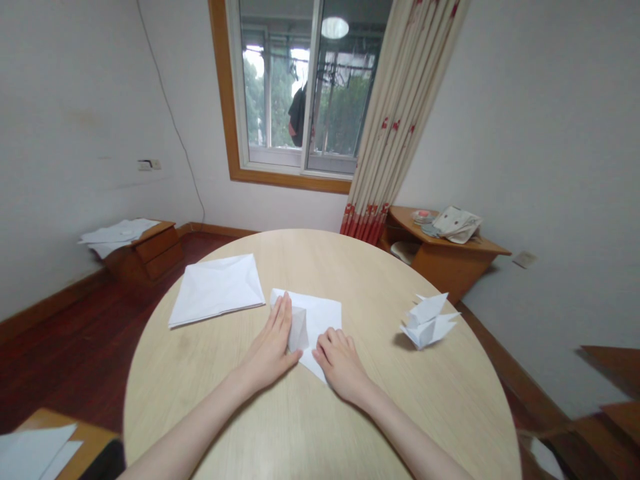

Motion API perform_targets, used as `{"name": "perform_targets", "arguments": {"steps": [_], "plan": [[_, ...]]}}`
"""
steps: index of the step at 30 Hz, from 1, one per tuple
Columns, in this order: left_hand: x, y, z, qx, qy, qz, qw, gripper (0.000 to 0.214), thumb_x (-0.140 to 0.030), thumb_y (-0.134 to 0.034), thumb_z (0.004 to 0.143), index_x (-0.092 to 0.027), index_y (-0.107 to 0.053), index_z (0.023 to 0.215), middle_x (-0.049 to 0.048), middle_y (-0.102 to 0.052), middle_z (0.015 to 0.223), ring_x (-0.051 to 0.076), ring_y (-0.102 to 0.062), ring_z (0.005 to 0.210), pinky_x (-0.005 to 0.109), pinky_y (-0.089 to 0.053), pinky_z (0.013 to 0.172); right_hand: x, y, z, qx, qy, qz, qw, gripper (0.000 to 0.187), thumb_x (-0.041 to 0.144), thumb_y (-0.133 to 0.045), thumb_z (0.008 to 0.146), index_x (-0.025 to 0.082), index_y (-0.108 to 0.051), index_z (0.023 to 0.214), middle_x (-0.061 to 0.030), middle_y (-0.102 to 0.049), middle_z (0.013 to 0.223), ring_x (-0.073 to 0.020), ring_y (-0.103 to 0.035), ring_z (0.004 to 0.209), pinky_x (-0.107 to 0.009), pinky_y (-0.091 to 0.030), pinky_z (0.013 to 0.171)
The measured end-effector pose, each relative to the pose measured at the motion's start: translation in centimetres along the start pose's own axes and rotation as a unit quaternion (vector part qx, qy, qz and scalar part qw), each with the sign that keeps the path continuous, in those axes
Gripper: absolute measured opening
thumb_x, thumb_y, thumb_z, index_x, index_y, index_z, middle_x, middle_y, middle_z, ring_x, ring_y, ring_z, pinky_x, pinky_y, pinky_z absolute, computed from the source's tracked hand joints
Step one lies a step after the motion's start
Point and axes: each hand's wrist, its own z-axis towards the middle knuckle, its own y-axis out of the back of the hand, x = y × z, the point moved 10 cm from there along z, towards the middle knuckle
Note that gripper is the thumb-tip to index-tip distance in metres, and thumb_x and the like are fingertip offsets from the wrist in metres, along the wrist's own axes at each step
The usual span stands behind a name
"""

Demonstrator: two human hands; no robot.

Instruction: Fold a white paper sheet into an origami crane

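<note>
A white sheet of paper (323, 315) lies on the round table in front of me, with a folded flap along its left part. My left hand (273, 343) rests flat on that flap, fingers stretched out and pointing away from me, thumb out to the right. On the sheet's lower right part sits my right hand (340, 360), its fingers curled and pressed down on the paper. Whether the right fingers pinch the paper's edge is hidden. To the right stand folded white paper figures (429, 321) with pointed tips. A stack of white paper (217, 288) lies to the left.
The round wooden table (200, 387) fills the middle. Beyond it are a window (305, 93), a curtain (400, 120) and a corner cabinet (440, 260) with a cloth bag (457, 223). A low drawer unit (157, 250) with papers stands at the left wall.
</note>
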Motion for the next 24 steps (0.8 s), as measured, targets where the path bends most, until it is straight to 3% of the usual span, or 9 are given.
{"name": "perform_targets", "arguments": {"steps": [7, 14, 24], "plan": [[0.2, -0.1, 0.0, 0.021, -0.012, 0.016, 1.000, 0.103, -0.017, -0.058, 0.078, -0.021, 0.018, 0.148, 0.0161, 0.002, 0.157, 0.032, 0.000, 0.144, 0.053, -0.024, 0.112, 0.1, 0.1, 0.0, -0.001, 0.002, -0.005, 1.000, 0.014, 0.025, -0.042, 0.096, 0.021, -0.053, 0.089, -0.0055, -0.058, 0.100, -0.0215, -0.050, 0.093, -0.033, -0.032, 0.078], [0.7, 0.5, 0.3, -0.002, -0.018, 0.055, 0.998, 0.101, -0.025, -0.060, 0.081, -0.020, 0.015, 0.148, 0.0161, 0.002, 0.157, 0.031, 0.000, 0.144, 0.051, -0.023, 0.113, 0.3, 0.3, 0.1, -0.002, -0.007, -0.036, 0.999, 0.018, 0.029, -0.044, 0.097, 0.020, -0.056, 0.087, -0.0067, -0.060, 0.098, -0.0231, -0.052, 0.092, -0.034, -0.033, 0.077], [1.4, 0.5, 0.7, -0.030, -0.006, 0.085, 0.996, 0.100, -0.033, -0.063, 0.081, -0.016, 0.007, 0.149, 0.0207, -0.008, 0.156, 0.034, -0.004, 0.144, 0.054, -0.020, 0.112, 2.4, 1.3, 0.0, -0.038, 0.092, -0.087, 0.991, 0.023, 0.027, -0.045, 0.097, 0.018, -0.059, 0.081, -0.0068, -0.065, 0.082, -0.0214, -0.055, 0.081, -0.034, -0.028, 0.073]]}}
